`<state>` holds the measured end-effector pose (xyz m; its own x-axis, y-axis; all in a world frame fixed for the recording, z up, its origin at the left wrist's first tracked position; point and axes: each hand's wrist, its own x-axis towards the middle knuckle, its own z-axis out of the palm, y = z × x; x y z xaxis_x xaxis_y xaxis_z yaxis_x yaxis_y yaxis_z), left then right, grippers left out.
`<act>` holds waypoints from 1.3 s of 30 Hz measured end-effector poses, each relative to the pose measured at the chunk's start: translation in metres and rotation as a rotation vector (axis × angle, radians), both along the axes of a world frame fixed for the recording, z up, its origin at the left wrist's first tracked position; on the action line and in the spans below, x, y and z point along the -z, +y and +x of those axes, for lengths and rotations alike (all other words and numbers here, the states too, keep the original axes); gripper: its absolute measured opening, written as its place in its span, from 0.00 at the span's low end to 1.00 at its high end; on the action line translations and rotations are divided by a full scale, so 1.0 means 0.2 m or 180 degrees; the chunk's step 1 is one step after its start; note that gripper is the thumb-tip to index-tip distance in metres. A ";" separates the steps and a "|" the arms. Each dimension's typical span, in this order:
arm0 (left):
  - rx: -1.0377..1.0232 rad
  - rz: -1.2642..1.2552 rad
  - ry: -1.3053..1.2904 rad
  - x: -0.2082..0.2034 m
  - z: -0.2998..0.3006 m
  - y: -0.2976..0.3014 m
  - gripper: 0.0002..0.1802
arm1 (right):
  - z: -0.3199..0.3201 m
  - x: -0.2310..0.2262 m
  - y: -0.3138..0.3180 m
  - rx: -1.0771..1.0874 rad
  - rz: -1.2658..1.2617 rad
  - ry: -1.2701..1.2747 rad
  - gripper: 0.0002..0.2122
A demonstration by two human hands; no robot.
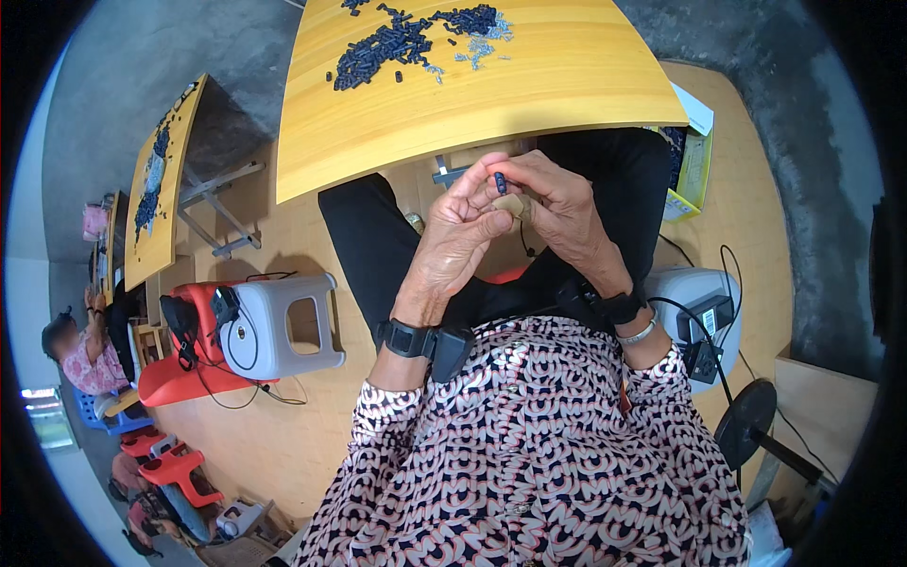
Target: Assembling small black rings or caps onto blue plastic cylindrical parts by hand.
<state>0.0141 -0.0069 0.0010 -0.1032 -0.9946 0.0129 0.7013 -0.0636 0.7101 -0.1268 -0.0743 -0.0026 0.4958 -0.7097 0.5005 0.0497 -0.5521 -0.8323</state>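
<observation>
Over my lap, just short of the table's near edge, my two hands meet at the fingertips. A small dark, roughly cylindrical piece (501, 182) is pinched between them. My left hand (449, 241) is closed, with its thumb and fingers curled toward the piece. From the other side, the closed fingers of my right hand (567, 208) press in around it. A tan patch (511, 205), perhaps a wrap on my right thumb, lies just below the piece. The fingers partly hide the piece, so its ends are hard to make out.
Piles of small dark pieces (383, 52) and small silvery parts (480, 49) lie on the wooden table (557, 90). Grey stools (283, 326) with cables flank me. A yellow-edged box (697, 170) stands right. At far left, a person (90, 354) sits by another table (162, 213).
</observation>
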 end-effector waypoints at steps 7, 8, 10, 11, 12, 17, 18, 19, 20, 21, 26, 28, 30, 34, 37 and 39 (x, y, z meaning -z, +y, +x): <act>-0.0023 0.0091 -0.0088 0.01 0.00 0.00 0.36 | -0.01 -0.05 0.01 0.0056 -0.0308 0.0078 0.12; -0.0019 0.0092 -0.0085 0.00 0.00 0.00 0.36 | -0.01 -0.05 0.01 0.0060 -0.0318 0.0094 0.12; -0.0017 0.0077 -0.0088 0.00 0.00 0.00 0.36 | -0.02 -0.05 0.00 0.0067 -0.0327 0.0111 0.13; -0.0020 0.0080 -0.0090 -0.01 0.00 0.00 0.36 | -0.01 -0.05 0.00 0.0083 -0.0333 0.0106 0.13; -0.0044 0.0095 -0.0085 -0.02 -0.01 0.01 0.36 | -0.01 -0.04 0.00 0.0100 -0.0339 0.0101 0.13; -0.0053 0.0067 -0.0052 0.00 0.00 0.01 0.35 | -0.01 -0.05 0.01 0.0107 -0.0334 0.0093 0.14; -0.0070 0.0085 -0.0078 0.00 0.00 0.00 0.35 | -0.01 -0.04 0.01 0.0099 -0.0362 0.0046 0.15; -0.0087 0.0102 -0.0103 0.01 0.00 0.00 0.34 | -0.01 -0.04 0.00 0.0101 -0.0363 0.0048 0.15; -0.0082 0.0102 -0.0102 0.01 0.00 0.00 0.34 | -0.01 -0.03 0.00 0.0114 -0.0356 0.0082 0.15; -0.0126 0.0074 -0.0151 0.01 0.00 0.00 0.33 | -0.01 -0.03 0.00 0.0126 -0.0350 0.0116 0.15; -0.0344 -0.0013 -0.0263 0.01 -0.02 0.00 0.32 | 0.01 -0.04 0.00 0.0100 -0.0140 -0.0023 0.15; -0.0409 -0.0040 -0.0364 0.01 -0.02 0.00 0.32 | 0.02 -0.04 0.00 0.0058 -0.0068 -0.0039 0.16; -0.0471 -0.0019 -0.0378 -0.01 -0.04 0.00 0.32 | 0.03 -0.03 -0.01 0.0149 -0.0156 -0.0165 0.16; -0.0550 -0.0054 -0.0363 0.00 -0.04 0.00 0.32 | 0.02 -0.08 0.01 0.0107 -0.0048 -0.0107 0.17; -0.0446 -0.0046 -0.0427 -0.01 -0.03 0.01 0.32 | 0.00 -0.09 0.01 -0.0129 0.0271 0.0137 0.14; -0.0366 -0.0036 -0.0326 -0.01 -0.03 0.01 0.32 | -0.01 -0.08 0.00 -0.0083 -0.0017 -0.0039 0.12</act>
